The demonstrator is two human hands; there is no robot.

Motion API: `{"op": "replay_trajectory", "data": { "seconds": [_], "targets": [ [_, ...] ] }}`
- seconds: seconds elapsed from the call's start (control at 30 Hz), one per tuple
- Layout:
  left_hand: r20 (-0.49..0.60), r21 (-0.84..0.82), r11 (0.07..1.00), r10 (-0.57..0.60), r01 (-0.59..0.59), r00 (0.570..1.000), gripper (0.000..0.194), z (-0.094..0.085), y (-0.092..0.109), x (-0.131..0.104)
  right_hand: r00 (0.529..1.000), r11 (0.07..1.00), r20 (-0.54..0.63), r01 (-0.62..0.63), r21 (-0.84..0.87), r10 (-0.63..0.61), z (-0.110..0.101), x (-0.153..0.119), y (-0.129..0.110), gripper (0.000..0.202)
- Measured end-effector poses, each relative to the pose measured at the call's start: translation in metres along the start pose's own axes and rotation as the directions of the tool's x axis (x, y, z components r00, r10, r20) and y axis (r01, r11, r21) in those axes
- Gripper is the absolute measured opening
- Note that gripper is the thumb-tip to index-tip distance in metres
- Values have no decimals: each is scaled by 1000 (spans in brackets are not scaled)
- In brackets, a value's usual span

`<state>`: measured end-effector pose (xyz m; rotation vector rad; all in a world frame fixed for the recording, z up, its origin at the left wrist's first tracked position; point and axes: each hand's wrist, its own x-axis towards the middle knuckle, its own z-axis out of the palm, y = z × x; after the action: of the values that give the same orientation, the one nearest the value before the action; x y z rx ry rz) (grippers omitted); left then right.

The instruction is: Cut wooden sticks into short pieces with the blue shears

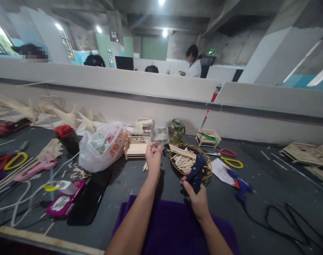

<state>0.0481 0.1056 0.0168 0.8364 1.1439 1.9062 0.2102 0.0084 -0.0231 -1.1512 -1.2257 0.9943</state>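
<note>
My right hand [195, 193] is closed around a dark blue hand tool [198, 168], whose exact kind I cannot make out. It is held over the near side of a round woven basket [174, 169] full of short wooden sticks [186, 161]. My left hand [154, 156] is raised left of the basket, its fingers curled together; anything between them is too small to see. Just behind it are a small wooden-stick model bench [136, 148] and a clear plastic box [160, 135]. Below both forearms lies a purple cloth [166, 226].
Right are scissors [232, 162], a blue glue gun [239, 182] with a looping black cable, and stick models [305, 154]. Left stand a white plastic bag [102, 147], a red-lidded bottle [68, 140], a black phone [89, 198] and a pink glue gun [37, 168]. People are beyond the partition [110, 79].
</note>
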Motion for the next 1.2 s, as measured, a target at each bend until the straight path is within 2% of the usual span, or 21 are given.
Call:
{"op": "replay_trajectory", "data": {
  "seconds": [0.07,0.1,0.17,0.23,0.33,0.47,0.53,0.63,0.77,0.87,0.97,1.03,1.1,1.2],
  "targets": [
    [165,237,962,98,-136,981,33,2,-13,-8,995,995,-92,54,80,-46,-4,-1,-6,35],
    [249,328,916,150,-229,957,38,2,-17,-11,987,991,-138,92,101,-78,-6,-1,-9,34],
    [392,446,804,220,-394,893,42,2,-22,-17,967,981,-217,162,109,-135,-9,0,-14,33],
    [487,505,707,241,-495,840,33,1,-23,-21,951,975,-264,195,107,-161,-12,2,-16,36],
    [528,548,647,223,-530,819,14,1,-25,-23,951,974,-271,191,123,-152,-11,4,-14,43],
    [458,580,657,226,-482,860,11,-2,-27,-22,970,987,-203,150,64,-134,-7,2,-7,48],
    [450,591,645,234,-484,862,11,-4,-26,-21,973,990,-182,142,4,-139,-5,1,-4,45],
    [504,584,611,243,-534,829,10,-4,-24,-22,966,985,-193,161,-65,-171,-4,0,-4,44],
    [604,559,565,223,-606,765,5,1,-23,-28,926,976,-314,216,-20,-211,-7,4,-9,52],
    [697,527,513,196,-678,690,2,6,-22,-34,884,964,-408,264,32,-228,-12,7,-14,51],
    [830,421,441,165,-792,533,2,11,-14,-44,865,959,-443,281,43,-234,-16,10,-16,48],
    [883,371,391,132,-842,451,5,14,-8,-52,862,957,-447,286,38,-240,-17,10,-17,45],
    [913,364,335,58,-869,404,10,17,-1,-58,860,957,-449,289,36,-243,-17,11,-17,43],
    [926,374,267,-158,-888,342,20,19,4,-66,863,959,-450,279,47,-229,-16,11,-17,44]
  ]
}}
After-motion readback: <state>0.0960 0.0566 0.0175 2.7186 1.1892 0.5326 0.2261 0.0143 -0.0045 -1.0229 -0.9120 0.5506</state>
